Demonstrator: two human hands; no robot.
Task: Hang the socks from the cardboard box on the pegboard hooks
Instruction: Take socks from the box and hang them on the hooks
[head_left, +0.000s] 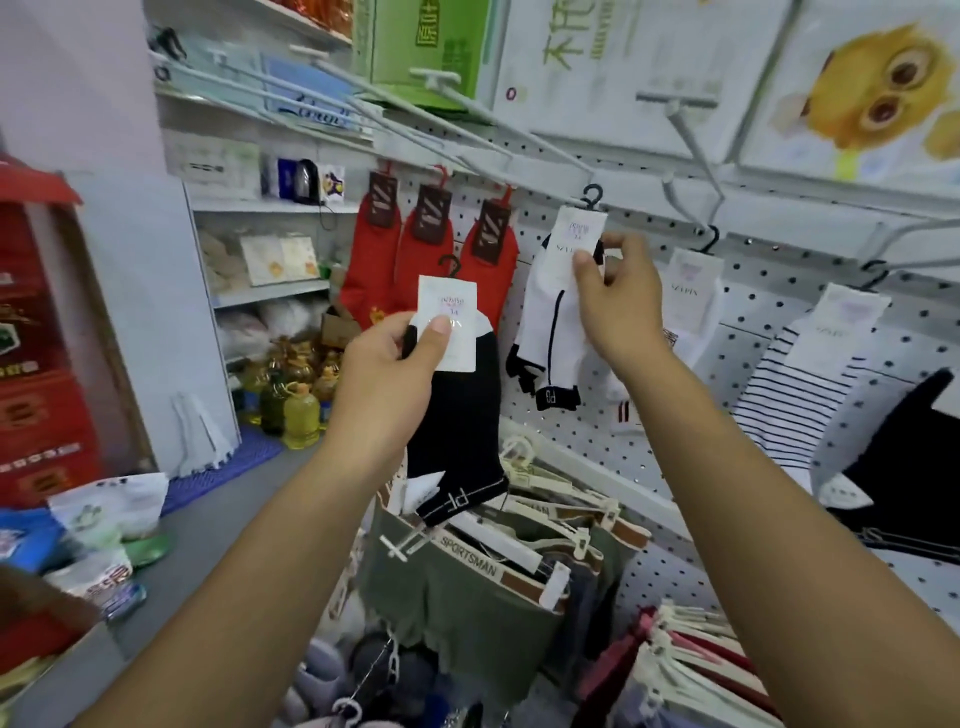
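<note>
My left hand (387, 374) grips a black sock pair (457, 431) by its white paper label, its small black hanger free in the air in front of the pegboard (670, 415). My right hand (615, 299) pinches the label of a white sock pair with black trim (548, 322), whose black hanger sits at the tip of a white pegboard hook (535, 143). Three red sock pairs (431, 265) hang to the left on the board. More white and striped socks (795, 384) hang on hooks to the right. The cardboard box is not in view.
Green underwear on hangers (467, 577) hangs on lower hooks under my arms. Long white hooks jut out overhead. Shelves with goods stand at the left, oil bottles (298, 415) on the floor, red cartons (41, 338) at far left.
</note>
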